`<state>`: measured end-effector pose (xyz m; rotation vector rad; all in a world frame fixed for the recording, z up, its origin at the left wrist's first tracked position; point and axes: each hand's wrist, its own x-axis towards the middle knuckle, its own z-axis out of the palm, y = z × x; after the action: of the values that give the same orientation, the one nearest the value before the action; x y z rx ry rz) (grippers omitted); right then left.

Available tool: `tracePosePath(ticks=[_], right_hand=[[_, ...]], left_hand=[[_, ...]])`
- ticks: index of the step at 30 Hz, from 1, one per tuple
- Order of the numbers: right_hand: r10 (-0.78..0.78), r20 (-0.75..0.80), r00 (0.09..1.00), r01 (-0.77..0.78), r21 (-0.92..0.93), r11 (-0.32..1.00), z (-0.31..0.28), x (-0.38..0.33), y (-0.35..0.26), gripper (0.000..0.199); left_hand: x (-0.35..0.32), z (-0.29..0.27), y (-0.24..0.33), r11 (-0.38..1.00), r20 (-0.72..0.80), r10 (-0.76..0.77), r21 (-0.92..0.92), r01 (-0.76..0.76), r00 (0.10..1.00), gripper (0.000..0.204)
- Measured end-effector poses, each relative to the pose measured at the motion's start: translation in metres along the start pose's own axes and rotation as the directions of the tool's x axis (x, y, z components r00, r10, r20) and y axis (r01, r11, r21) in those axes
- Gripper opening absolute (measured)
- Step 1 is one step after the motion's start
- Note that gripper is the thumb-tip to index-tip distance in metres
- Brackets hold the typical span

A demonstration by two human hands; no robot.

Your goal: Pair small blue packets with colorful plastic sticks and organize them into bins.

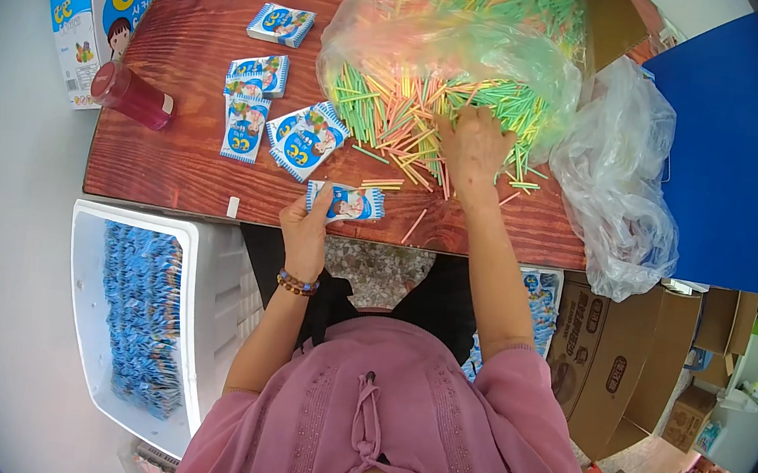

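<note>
— What does the left hand have?

— A small blue-and-white packet, pinched at its left end between thumb and fingers, so that grip is narrow and closed on it. The packet lies flat on the wooden surface, close to the near edge.

— And the right hand?

— It rests palm down on the heap of thin coloured sticks (green, yellow, pink, orange) spilling from a clear plastic bag. The fingers are buried among the sticks; I cannot tell whether that grip is closed on any.

— What lies around the left grip?

— Just beyond it sit more packets of the same kind, loosely scattered; further left lies a red cup on its side. Below the surface's edge, left of the wrist, a white bin holds many blue packets.
</note>
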<state>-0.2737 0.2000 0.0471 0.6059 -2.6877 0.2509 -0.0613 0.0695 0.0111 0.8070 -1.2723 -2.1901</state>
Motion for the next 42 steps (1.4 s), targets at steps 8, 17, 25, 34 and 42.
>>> tracePosePath(ticks=[8, 17, 25, 34, 42], right_hand=[[0.074, 0.027, 0.997, -0.072, -0.072, 0.995, 0.012, 0.008, -0.022, 0.041], [0.051, 0.086, 0.995, -0.045, -0.069, 0.997, 0.024, 0.006, -0.022, 0.034], [-0.026, -0.039, 0.999, 0.024, -0.050, 0.998, 0.041, 0.002, -0.014, 0.019], [-0.078, -0.046, 0.996, 0.078, 0.010, 0.997, 0.034, -0.001, -0.009, 0.014], [-0.136, -0.014, 0.991, 0.136, -0.005, 0.991, 0.039, 0.011, -0.015, 0.021]], left_hand=[[0.002, 0.001, -0.004, 1.000, 0.000, 0.025, -0.002, -0.025, 1.000, 0.015], [0.001, 0.003, -0.004, 0.999, -0.029, 0.032, 0.042, -0.031, 0.999, 0.017], [0.002, 0.003, -0.006, 0.999, -0.036, 0.049, -0.002, -0.049, 0.998, 0.017], [0.002, 0.002, -0.005, 0.997, -0.021, 0.054, 0.049, -0.053, 0.998, 0.018], [0.003, 0.001, -0.006, 0.998, 0.003, 0.052, 0.039, -0.052, 0.999, 0.016]])
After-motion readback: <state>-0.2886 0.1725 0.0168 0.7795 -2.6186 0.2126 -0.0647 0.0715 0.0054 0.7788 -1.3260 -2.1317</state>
